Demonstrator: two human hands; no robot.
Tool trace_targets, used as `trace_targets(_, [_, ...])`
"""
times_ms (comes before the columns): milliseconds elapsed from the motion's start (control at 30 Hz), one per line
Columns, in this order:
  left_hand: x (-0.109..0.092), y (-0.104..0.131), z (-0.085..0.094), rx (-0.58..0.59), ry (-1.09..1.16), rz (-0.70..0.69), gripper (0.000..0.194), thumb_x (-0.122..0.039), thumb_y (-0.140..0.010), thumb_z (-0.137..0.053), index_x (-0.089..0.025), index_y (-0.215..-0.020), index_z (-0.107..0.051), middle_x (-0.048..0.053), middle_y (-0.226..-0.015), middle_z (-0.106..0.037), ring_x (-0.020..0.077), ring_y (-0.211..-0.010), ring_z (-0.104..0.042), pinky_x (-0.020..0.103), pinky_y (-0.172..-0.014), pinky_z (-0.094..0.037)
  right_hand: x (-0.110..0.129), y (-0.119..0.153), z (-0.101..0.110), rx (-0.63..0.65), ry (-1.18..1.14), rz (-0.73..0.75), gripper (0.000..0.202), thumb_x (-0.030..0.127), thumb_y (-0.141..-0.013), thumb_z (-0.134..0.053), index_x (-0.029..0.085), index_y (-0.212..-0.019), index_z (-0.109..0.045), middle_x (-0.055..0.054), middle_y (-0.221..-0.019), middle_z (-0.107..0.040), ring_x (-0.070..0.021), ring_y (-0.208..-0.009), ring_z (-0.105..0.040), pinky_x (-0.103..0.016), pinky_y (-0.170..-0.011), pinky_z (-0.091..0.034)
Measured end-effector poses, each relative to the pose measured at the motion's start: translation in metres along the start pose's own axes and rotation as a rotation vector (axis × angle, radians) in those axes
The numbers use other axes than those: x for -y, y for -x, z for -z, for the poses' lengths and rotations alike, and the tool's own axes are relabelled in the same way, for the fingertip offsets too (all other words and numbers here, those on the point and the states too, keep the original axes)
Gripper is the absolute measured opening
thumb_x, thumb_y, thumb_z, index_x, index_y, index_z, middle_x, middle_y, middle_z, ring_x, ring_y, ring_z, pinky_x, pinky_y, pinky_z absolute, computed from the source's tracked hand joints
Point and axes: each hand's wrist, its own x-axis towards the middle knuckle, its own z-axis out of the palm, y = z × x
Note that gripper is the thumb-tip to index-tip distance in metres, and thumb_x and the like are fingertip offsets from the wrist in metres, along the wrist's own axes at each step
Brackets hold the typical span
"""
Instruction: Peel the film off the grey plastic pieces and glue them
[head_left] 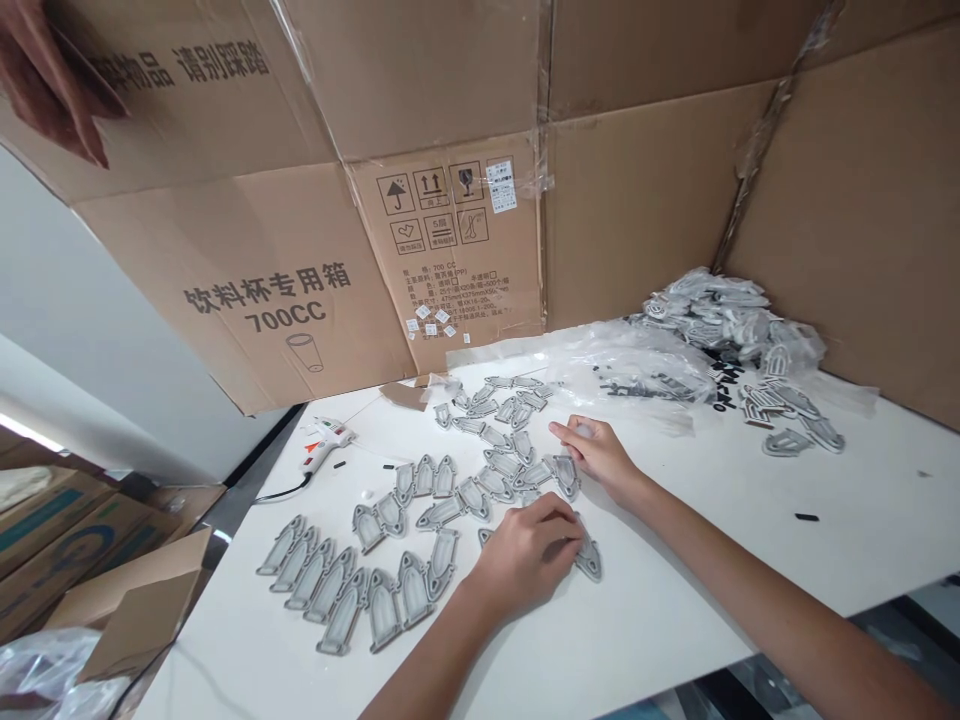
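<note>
The left hand (529,545) presses a grey badge (589,560) flat on the counter (675,620), grip narrow. The right hand (596,450), loosely curled and empty, rests by the scattered badges (495,450). A careless sweep could disturb the neat rows (352,590).

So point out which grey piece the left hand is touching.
The grey piece sticking out from under the left hand, by the fingers; the others lie apart in rows further left and behind.

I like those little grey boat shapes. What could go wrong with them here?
The left hand presses on a flat grey boat-shaped piece beside crowded rows, so a nudge might scatter them. The white glue gun lies close by; if hot, it could burn. The leaning brown cardboard sheet might tip onto everything.
</note>
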Motion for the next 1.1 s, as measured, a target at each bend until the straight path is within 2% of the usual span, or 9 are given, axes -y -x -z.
trace_targets(200, [0.003,-0.001,-0.003,-0.039,0.115,0.045,0.016,-0.011,-0.090,-0.069,-0.023,-0.095,-0.079,0.004,-0.105,-0.074,0.0174,-0.091,-0.072,0.029,-0.084,-0.056,0.004,0.003,-0.001,-0.007,0.061,0.072,0.065,0.071,-0.082,-0.087,0.022,-0.064,-0.048,0.004,-0.054,-0.045,-0.0118,-0.048,-0.030,-0.025,-0.046,-0.020])
trace_targets(400, [0.006,-0.002,-0.008,-0.050,0.090,0.060,0.019,-0.010,-0.090,-0.068,-0.024,-0.093,-0.080,0.003,-0.102,-0.076,0.0176,-0.089,-0.071,0.029,-0.080,-0.055,0.003,0.002,-0.003,0.005,0.077,0.084,0.065,0.074,-0.082,-0.085,0.022,-0.065,-0.050,0.004,-0.053,-0.044,-0.0123,-0.046,-0.030,-0.025,-0.045,-0.019])
trace_targets(533, [0.004,-0.003,-0.008,-0.058,0.025,-0.016,0.016,-0.014,-0.090,-0.068,-0.024,-0.094,-0.080,0.003,-0.100,-0.078,0.0203,-0.093,-0.070,0.033,-0.084,-0.056,0.003,0.002,-0.004,0.010,0.073,0.081,0.066,0.075,-0.081,-0.085,0.022,-0.065,-0.049,0.004,-0.052,-0.044,-0.0125,-0.046,-0.031,-0.025,-0.045,-0.019])
trace_targets(667, [-0.003,-0.003,-0.003,-0.010,-0.088,-0.105,0.010,-0.019,-0.087,-0.071,-0.024,-0.091,-0.079,0.002,-0.095,-0.081,0.0267,-0.100,-0.067,0.043,-0.092,-0.054,0.001,0.002,-0.003,0.002,0.075,0.078,0.066,0.075,-0.081,-0.085,0.023,-0.065,-0.047,0.004,-0.053,-0.044,-0.0126,-0.046,-0.032,-0.025,-0.044,-0.020])
trace_targets(767, [-0.003,-0.003,0.000,0.032,-0.136,-0.121,0.005,-0.025,-0.086,-0.075,-0.024,-0.090,-0.079,0.003,-0.096,-0.081,0.0275,-0.099,-0.067,0.045,-0.090,-0.052,0.000,0.001,-0.002,-0.009,0.089,0.078,0.066,0.075,-0.081,-0.085,0.023,-0.065,-0.047,0.004,-0.054,-0.044,-0.0131,-0.047,-0.033,-0.025,-0.044,-0.021])
trace_targets(900, [0.003,-0.002,-0.001,0.071,-0.170,-0.174,0.020,-0.042,-0.087,-0.081,-0.022,-0.092,-0.077,0.005,-0.099,-0.079,0.0248,-0.095,-0.068,0.042,-0.086,-0.050,-0.003,-0.001,0.000,-0.027,0.122,0.087,0.066,0.076,-0.082,-0.083,0.023,-0.065,-0.046,0.004,-0.053,-0.044,-0.0141,-0.048,-0.035,-0.025,-0.045,-0.024])
trace_targets(1033, [0.007,0.000,-0.003,0.077,-0.281,-0.197,0.032,-0.050,-0.089,-0.080,-0.020,-0.083,-0.071,0.005,-0.084,-0.073,0.0223,-0.085,-0.065,0.038,-0.074,-0.045,-0.006,-0.003,0.002,-0.041,0.191,0.115,0.066,0.076,-0.086,-0.079,0.023,-0.063,-0.047,0.004,-0.052,-0.044,-0.0149,-0.048,-0.035,-0.026,-0.048,-0.028])
trace_targets(1100, [0.008,0.000,-0.005,0.083,-0.326,-0.205,0.039,-0.057,-0.089,-0.078,-0.020,-0.081,-0.068,0.005,-0.083,-0.069,0.0218,-0.083,-0.063,0.037,-0.072,-0.044,-0.008,-0.003,0.003,-0.045,0.239,0.149,0.067,0.076,-0.087,-0.077,0.023,-0.061,-0.047,0.003,-0.051,-0.044,-0.0155,-0.048,-0.036,-0.027,-0.050,-0.031])
